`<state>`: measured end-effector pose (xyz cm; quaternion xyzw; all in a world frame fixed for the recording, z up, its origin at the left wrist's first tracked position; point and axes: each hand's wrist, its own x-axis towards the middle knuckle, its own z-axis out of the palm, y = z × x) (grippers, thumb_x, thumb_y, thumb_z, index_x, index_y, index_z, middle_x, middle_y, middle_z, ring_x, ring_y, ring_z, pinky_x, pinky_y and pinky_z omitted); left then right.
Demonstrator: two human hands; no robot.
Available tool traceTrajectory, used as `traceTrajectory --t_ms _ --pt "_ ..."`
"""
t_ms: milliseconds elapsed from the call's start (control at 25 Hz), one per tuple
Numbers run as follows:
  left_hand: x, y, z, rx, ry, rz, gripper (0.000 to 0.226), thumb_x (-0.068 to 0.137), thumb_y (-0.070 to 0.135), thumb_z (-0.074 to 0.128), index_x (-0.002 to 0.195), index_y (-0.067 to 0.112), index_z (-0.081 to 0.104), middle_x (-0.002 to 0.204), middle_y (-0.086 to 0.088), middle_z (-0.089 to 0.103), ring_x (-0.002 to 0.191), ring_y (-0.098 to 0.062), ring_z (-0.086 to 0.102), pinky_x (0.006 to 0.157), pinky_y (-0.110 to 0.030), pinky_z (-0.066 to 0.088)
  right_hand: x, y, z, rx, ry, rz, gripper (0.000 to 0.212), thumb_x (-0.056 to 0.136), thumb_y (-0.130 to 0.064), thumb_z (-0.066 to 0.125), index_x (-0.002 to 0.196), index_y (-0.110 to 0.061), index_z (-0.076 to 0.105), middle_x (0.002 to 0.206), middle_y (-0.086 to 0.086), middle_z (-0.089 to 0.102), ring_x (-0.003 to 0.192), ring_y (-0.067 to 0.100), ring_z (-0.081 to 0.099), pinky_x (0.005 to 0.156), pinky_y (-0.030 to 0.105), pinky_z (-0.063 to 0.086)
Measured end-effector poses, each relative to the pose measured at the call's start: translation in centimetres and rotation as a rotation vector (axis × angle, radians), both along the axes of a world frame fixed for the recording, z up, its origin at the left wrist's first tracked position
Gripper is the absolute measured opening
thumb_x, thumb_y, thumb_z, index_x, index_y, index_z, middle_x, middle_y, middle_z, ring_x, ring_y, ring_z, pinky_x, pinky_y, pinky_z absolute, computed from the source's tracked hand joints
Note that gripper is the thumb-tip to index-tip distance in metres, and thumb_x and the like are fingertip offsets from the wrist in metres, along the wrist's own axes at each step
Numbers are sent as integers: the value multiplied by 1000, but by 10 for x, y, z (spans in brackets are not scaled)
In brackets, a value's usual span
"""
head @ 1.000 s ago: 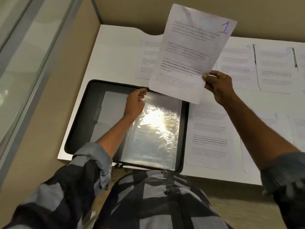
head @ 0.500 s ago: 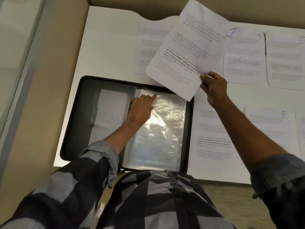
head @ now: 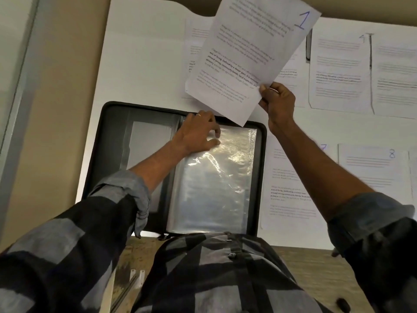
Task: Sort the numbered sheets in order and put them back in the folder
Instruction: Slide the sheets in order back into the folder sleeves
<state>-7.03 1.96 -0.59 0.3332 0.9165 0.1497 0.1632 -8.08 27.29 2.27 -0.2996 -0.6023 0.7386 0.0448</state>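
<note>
Open black folder point(head: 108, 154) lying flat at the near edge of the white tabletop point(head: 144, 64), towards its left corner, with a glossy clear sleeve point(head: 214, 188) filling its right half. The left hand point(head: 196, 132) rests on the sleeve's upper left corner, at the folder's far edge. Its fingers are bent and the thumb and forefinger sit narrowly apart on the plastic; whether they actually grip a layer cannot be told. The right hand point(head: 278, 105) is raised above the tabletop and pinches the lower right corner of the sheet marked 1 point(head: 248, 57). That sheet hangs tilted in the air, its lowest corner over the folder's far edge and its top reaching past the tabletop's far edge. Other printed sheets lie flat on the tabletop. One point(head: 194, 41) near the far edge is partly hidden behind the held sheet. The sheet marked 4 point(head: 338, 71) lies towards the far right, and a further sheet point(head: 397, 75) lies at the right edge. The sheet marked 7 point(head: 291, 195) lies just beside the folder's right side, and the sheet marked 8 point(head: 372, 172) lies next to it.
</note>
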Motion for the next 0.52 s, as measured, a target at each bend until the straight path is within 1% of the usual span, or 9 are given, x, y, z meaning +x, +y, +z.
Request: traceTrajectory --t_ms 80,200,280,400,520 --pt "-2 0 3 99 14 46 26 88 54 69 96 31 72 113 6 61 109 -17 55 93 -41 44 -4 -6 -1 18 12 15 22 92 -3 71 113 3 67 110 16 76 105 29 73 92 44 60" --pt "-2 2 8 128 17 29 25 93 50 66 98 27 73 109 5 67 100 -18 61 89 -41 48 -1 -14 -5 34 20 72 19 92 -4 71 110 1 67 104 12 76 101 24 73 93 44 60" --pt "1 2 10 161 53 43 24 92 45 70 98 23 75 107 2 64 97 -18 58 83 -41 49 5 -16 -6 32 22 111 18 92 -4 71 110 0 66 102 12 76 99 23 73 92 43 60" --pt "7 1 9 202 95 87 23 88 38 77 95 17 76 104 -2 58 90 -18 55 73 -34 46 11 -11 -5 63 18 168 19 93 -5 71 111 1 64 103 11 76 100 23 74 89 40 61" --pt "12 6 4 222 45 79 19 91 32 76 95 14 74 99 -2 62 90 -20 57 75 -35 46 10 -1 1 82 32 174 18 94 -4 70 110 0 64 103 11 76 99 22 74 89 39 61"
